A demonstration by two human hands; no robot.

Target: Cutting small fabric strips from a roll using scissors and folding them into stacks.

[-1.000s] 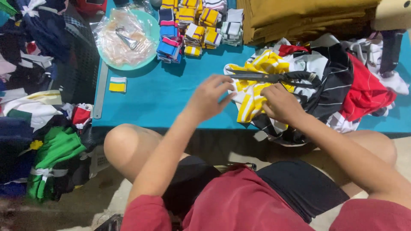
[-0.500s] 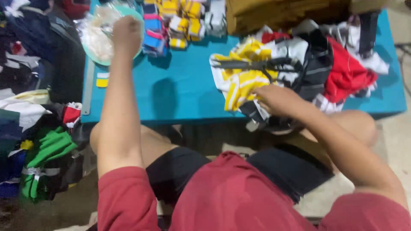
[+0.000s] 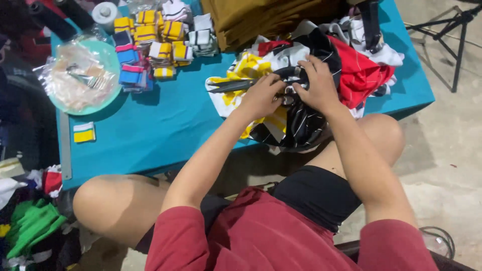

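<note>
A heap of cloth pieces lies on the teal table point(image 3: 165, 130): yellow-and-white striped cloth point(image 3: 251, 65), black pin-striped cloth point(image 3: 301, 125) and red cloth point(image 3: 359, 73). Dark scissors point(image 3: 233, 85) rest on the heap, blades pointing left. My left hand point(image 3: 261, 95) and my right hand point(image 3: 317, 85) meet over the black cloth just right of the scissors. The fingers of both are curled on the cloth around a small item between them, which I cannot make out.
Far left stands a teal plate point(image 3: 108, 98) holding a crinkled plastic bag. Stacks of striped knit bands point(image 3: 150, 45) sit behind, a small yellow-white piece point(image 3: 84, 133) in front. Mustard folded cloth point(image 3: 271, 17) lies at the back. Green garments point(image 3: 32, 226) are on the floor, a stand's legs point(image 3: 454, 30) to the right.
My left hand has come back from the teal plate at the far left and now sits beside my right hand on the cloth heap. My right hand shifted slightly up the heap.
</note>
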